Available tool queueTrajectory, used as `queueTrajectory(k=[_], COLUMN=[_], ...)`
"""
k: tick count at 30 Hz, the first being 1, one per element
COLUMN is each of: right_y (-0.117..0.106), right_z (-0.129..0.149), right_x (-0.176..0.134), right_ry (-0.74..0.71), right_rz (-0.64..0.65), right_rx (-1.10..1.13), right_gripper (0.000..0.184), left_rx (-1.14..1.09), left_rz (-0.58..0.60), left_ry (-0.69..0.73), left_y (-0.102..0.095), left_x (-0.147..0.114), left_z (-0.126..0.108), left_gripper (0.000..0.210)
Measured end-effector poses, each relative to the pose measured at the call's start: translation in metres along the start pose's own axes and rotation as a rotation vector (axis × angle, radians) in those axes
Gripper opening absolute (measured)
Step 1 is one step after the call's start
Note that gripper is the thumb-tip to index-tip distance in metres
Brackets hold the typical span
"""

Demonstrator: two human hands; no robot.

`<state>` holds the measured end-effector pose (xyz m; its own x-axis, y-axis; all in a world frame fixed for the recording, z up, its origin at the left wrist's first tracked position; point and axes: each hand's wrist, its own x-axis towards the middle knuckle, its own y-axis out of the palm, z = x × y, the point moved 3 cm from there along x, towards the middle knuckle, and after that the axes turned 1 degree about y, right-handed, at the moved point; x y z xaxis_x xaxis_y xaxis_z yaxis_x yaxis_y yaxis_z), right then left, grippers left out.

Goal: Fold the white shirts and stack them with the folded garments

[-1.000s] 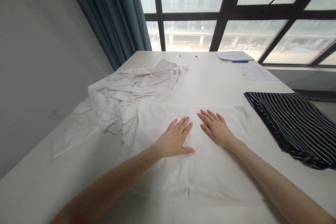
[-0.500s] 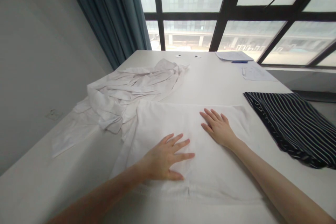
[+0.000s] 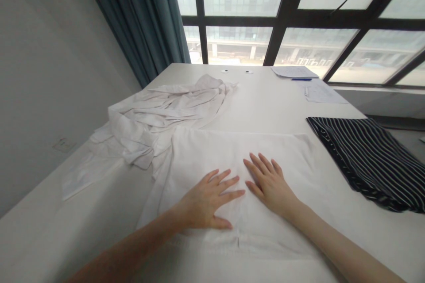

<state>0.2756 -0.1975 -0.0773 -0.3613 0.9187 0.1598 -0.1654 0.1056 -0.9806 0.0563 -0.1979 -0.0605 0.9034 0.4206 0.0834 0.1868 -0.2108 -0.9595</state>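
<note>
A white cloth garment (image 3: 212,150) lies spread flat on the white table (image 3: 265,101) in front of me. My left hand (image 3: 209,201) rests on it left of centre, palm down with the fingers spread. To its right, and slightly farther from me, my right hand (image 3: 268,181) lies flat on the same cloth, fingers stretched out. Neither hand grips anything. The near edge of the garment shows a seam with a small slit below my left hand. Its left side meets a crumpled heap of white fabric (image 3: 172,106).
A black-and-white striped cloth (image 3: 372,159) lies at the table's right edge. Papers (image 3: 295,71) and a blue pen (image 3: 301,79) are at the far right. On the left lies a clear plastic sheet (image 3: 89,174). A blue curtain (image 3: 139,22) and windows stand behind the table.
My right hand has slid over the cloth toward me and a little left, closer to my left hand. The left hand has stayed nearly in place.
</note>
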Motion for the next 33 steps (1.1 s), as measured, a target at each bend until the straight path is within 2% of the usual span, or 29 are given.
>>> queueTrajectory(k=[10, 15, 21, 28, 33], right_y=[-0.005, -0.005, -0.007, -0.012, -0.017], right_z=[-0.009, -0.004, 0.006, -0.005, -0.011], right_x=[-0.024, -0.043, -0.059, -0.069, -0.076], right_ry=[-0.004, 0.006, -0.113, -0.245, -0.281], right_rz=[0.012, -0.033, -0.017, 0.063, 0.110], right_rx=[-0.037, -0.069, -0.066, -0.044, 0.009], right_gripper=[0.051, 0.051, 0.070, 0.092, 0.099], left_rx=[-0.018, -0.011, -0.003, -0.020, -0.051], left_rz=[0.022, -0.008, 0.000, 0.033, 0.085], left_ry=[-0.006, -0.063, -0.065, -0.039, -0.034], left_y=[0.001, 0.004, 0.006, 0.006, 0.004], left_x=[-0.001, -0.002, -0.003, -0.005, -0.009], left_z=[0.000, 0.001, 0.002, 0.003, 0.003], left_gripper=[0.082, 0.099, 0.100, 0.097, 0.095])
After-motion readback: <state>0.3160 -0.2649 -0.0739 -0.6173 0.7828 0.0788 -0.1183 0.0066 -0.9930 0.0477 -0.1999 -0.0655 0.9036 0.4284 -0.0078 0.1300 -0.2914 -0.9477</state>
